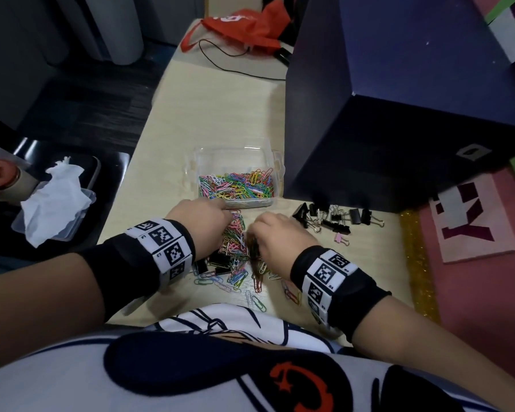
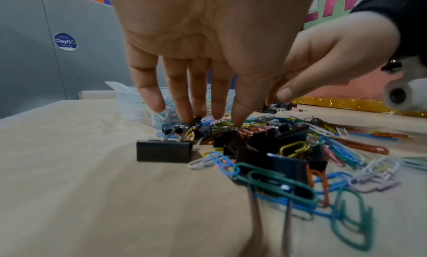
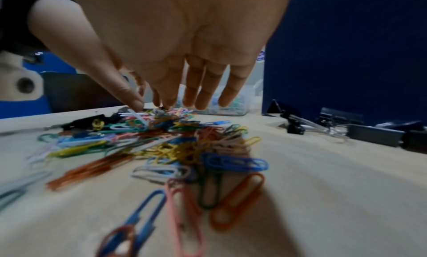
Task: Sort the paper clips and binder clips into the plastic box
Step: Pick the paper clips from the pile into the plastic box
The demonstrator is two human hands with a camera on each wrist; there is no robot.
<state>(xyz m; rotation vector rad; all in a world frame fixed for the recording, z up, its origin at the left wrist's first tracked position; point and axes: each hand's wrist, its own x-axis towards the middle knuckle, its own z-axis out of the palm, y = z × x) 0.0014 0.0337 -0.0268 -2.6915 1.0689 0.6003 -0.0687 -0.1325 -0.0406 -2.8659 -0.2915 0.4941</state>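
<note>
A mixed pile of coloured paper clips (image 1: 235,245) and black binder clips (image 2: 164,151) lies on the table near my body. My left hand (image 1: 226,214) reaches down on the pile's left side, its straight fingers (image 2: 184,113) touching clip handles. My right hand (image 1: 254,230) is on the pile's right side, with thumb (image 3: 135,102) and forefinger closing on paper clips at the top. The clear plastic box (image 1: 275,166), holding many paper clips, stands just beyond the hands. A separate group of black binder clips (image 1: 336,220) and a pink one (image 1: 341,239) lie to the right.
A tall dark blue box (image 1: 399,114) stands right of the plastic box. An orange bag (image 1: 244,25) and a black cable lie at the far end. Left of the table, a tissue in a plastic lid (image 1: 57,197). A gold glitter strip (image 1: 416,263) borders the right.
</note>
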